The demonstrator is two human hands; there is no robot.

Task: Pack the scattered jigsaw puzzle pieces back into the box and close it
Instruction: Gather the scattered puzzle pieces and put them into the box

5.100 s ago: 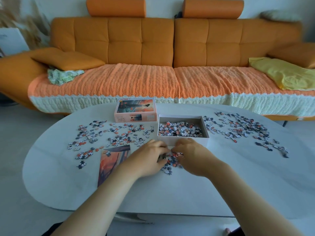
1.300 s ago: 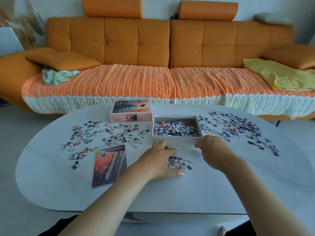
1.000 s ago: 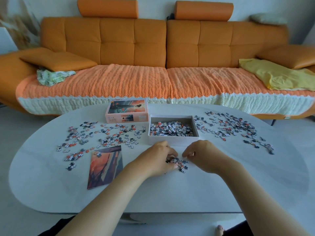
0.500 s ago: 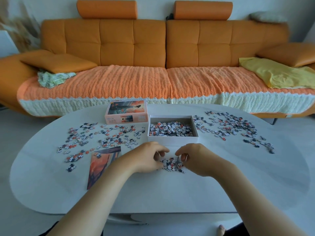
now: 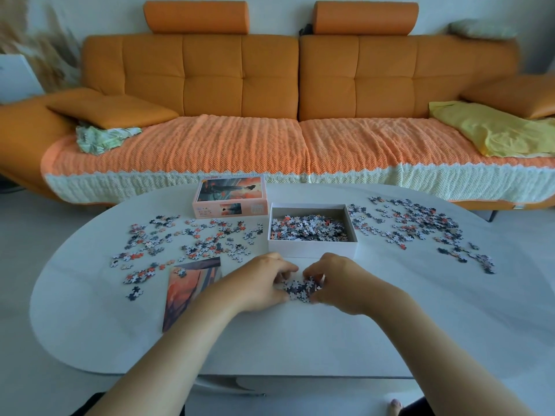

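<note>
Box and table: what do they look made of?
Box: likely matte white cardboard, judging by its thin straight walls and dull surface. Table: hard, smooth, pale top with a faint sheen; possibly stone or laminate, which I cannot tell.

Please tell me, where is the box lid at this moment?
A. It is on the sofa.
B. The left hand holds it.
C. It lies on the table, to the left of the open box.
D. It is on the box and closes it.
C: the lid lies on the table just left of the open box, and neither hand touches it.
</note>
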